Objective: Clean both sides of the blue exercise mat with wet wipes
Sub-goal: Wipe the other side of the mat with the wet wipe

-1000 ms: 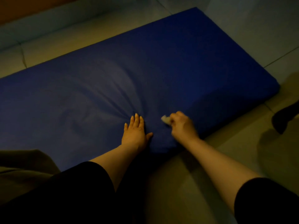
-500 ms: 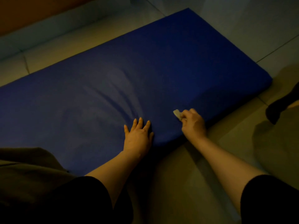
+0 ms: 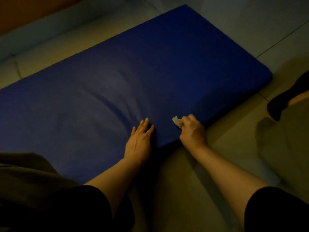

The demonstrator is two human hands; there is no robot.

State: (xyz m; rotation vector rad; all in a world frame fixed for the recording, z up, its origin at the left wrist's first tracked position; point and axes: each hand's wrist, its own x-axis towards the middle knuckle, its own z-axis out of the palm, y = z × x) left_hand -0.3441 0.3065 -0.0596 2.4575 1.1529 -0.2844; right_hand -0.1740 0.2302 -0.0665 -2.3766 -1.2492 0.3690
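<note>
Dim tiled floor [image 3: 200, 190] carried the mat [image 3: 150, 72]. At its near edge, the left hand [image 3: 139, 144] pressed flat, fingers straight; just beside it the right hand [image 3: 192, 129] pinched a wipe [image 3: 176, 121] against the surface. Bare tiles lay beyond the edge.

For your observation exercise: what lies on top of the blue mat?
On the blue mat the left hand presses flat, and the right hand holds a wet wipe against it. The mat under them is hidden.

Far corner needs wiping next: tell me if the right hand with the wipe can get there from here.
Probably not without shifting: the right hand holds the wipe at the mat's near edge. Nothing blocks the way.
</note>
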